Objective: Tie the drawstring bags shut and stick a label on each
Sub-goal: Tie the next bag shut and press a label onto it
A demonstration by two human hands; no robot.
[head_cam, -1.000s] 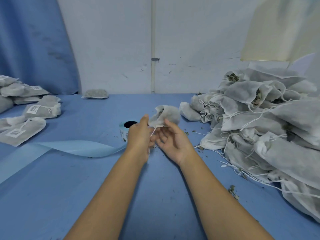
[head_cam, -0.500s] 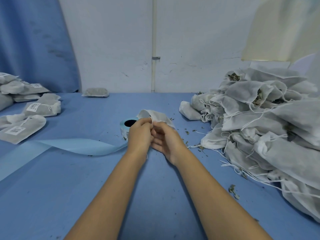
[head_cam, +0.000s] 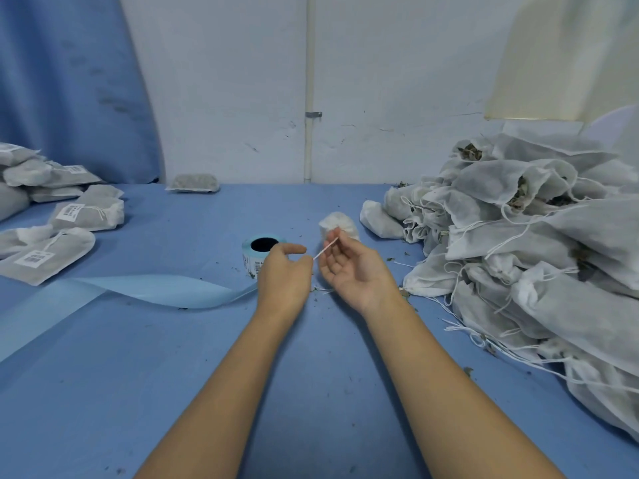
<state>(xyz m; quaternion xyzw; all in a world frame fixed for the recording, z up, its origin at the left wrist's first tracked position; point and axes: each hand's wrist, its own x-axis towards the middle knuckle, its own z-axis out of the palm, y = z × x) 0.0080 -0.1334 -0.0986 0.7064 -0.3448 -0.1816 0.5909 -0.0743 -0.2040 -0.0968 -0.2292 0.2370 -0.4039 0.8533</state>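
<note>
A small white drawstring bag (head_cam: 338, 225) sits gathered at the mouth just beyond my right hand (head_cam: 356, 269), whose fingertips pinch it, palm turned up. A taut white drawstring (head_cam: 325, 248) runs from the bag down to my left hand (head_cam: 284, 271), which pinches its end between thumb and fingers. A roll of labels (head_cam: 263, 252) on blue backing stands on the blue table (head_cam: 311, 375) directly behind my left hand.
A large heap of untied white bags (head_cam: 518, 243) with loose strings fills the right side. Labelled, tied bags (head_cam: 58, 233) lie at the left. A blue backing strip (head_cam: 138, 292) trails left from the roll. One flat bag (head_cam: 192, 183) lies by the wall.
My hands were together around the bag's mouth. They have moved apart, pulling the drawstring taut, and the bag's mouth is now cinched into a gathered ball.
</note>
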